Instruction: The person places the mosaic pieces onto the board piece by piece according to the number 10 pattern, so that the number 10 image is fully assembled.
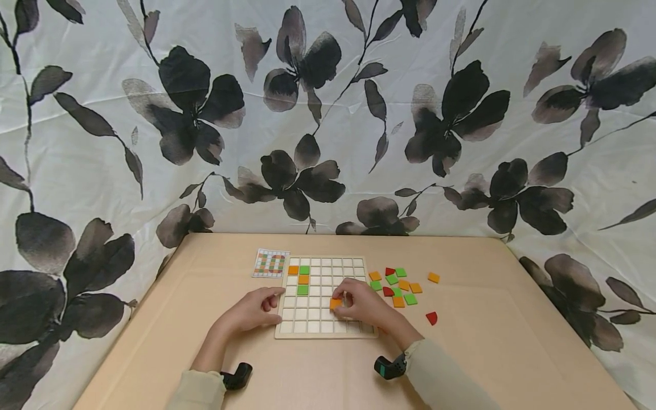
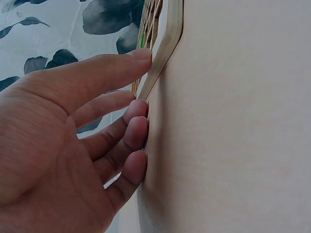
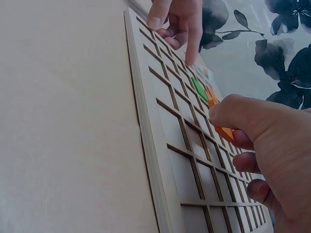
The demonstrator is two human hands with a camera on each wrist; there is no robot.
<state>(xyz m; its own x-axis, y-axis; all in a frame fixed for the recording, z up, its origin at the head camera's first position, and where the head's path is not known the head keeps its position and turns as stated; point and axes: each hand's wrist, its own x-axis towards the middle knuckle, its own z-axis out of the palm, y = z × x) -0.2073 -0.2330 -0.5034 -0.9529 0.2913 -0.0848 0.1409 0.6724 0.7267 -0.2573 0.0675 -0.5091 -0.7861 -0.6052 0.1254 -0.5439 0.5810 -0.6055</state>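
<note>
A white gridded board (image 1: pixel 307 312) with a wooden frame lies on the table. My right hand (image 1: pixel 368 304) pinches an orange square tile (image 3: pixel 224 133) between thumb and fingers, just over the middle-right squares of the board. At the board's left edge rests my left hand (image 1: pixel 250 311), thumb and index finger spread along the frame, the other fingers loosely bent. Toward the board's upper left sit two orange tiles (image 1: pixel 293 270) and two green tiles (image 1: pixel 303 290), each in a square. Whether the held tile touches the board is hard to tell.
Right of the board lies a scatter of loose orange, green and red pieces (image 1: pixel 392 279). A red quarter-round piece (image 1: pixel 431 318) and an orange tile (image 1: pixel 433 277) lie apart from it. Beside the board's upper left is a printed pattern card (image 1: pixel 270 263). Floral cloth hangs behind the table.
</note>
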